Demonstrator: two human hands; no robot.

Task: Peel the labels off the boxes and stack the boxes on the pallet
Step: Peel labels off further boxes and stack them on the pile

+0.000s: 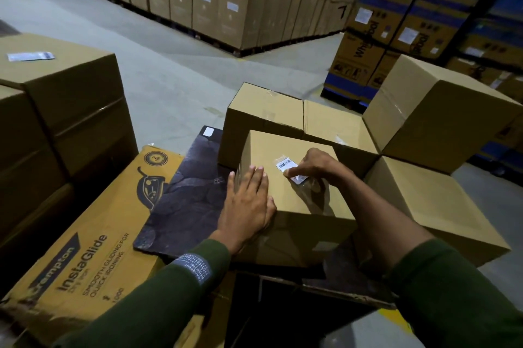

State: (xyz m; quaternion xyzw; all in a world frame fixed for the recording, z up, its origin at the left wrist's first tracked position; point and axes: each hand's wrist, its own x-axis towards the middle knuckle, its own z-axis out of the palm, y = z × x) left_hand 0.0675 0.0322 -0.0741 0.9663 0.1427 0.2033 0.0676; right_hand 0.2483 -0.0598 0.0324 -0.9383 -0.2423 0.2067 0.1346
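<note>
1. Cardboard dominates the scene: we note walls of stacked cartons (pixel 215 5) across the grey floor, none of them part of the work in hand as far as we can judge.
2. We record several plain brown boxes (pixel 441 110) grouped at the right, some stacked two high; whether they rest on the pallet we cannot tell, as its deck is hidden. No labels show on the faces turned to us, so we judge these likely finished.
3. We find one tall box (pixel 65 93) at the left with a label (pixel 30 56) lying on its top, unpeeled. That one remains to be done.
4. We see the box in work (pixel 294 197) in the centre, resting on a dark sheet (pixel 186 197) beside a printed iron carton (pixel 93 248).
5. Our left hand (pixel 249 200) lies flat on its top near the left edge, fingers straight, bracing it and holding nothing.
6. Our right hand (pixel 317 166) has curled fingers pinching the barcode label (pixel 291 170), whose near end looks lifted while the far end adheres.
7. We judge the peel only begun; stacking this box follows.
</note>
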